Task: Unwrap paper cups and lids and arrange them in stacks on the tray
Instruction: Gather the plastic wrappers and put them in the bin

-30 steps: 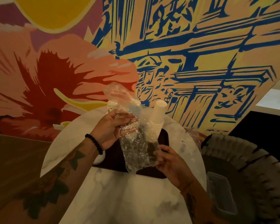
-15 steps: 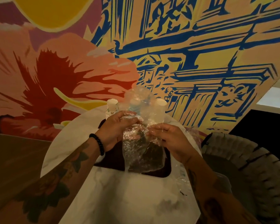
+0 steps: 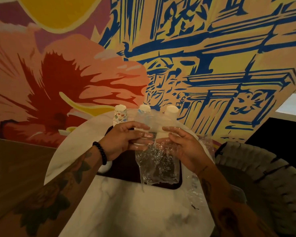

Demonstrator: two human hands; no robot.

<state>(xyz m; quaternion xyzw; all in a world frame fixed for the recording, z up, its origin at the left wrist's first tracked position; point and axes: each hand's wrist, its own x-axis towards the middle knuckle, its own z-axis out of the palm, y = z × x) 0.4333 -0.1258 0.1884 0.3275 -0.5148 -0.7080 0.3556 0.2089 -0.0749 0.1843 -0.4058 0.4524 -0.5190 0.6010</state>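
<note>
- Over the dark tray [image 3: 125, 170], left hand [image 3: 125, 139] and right hand [image 3: 183, 147] each pinch the dangling clear plastic wrapper [image 3: 158, 165].
- Three cup stacks [image 3: 171, 111] stand at the tray's far side, their bases hidden behind the hands.

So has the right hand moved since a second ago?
Yes. The right hand has risen from the front edge of the tray to the top of the plastic wrapper, level with the left hand.
</note>
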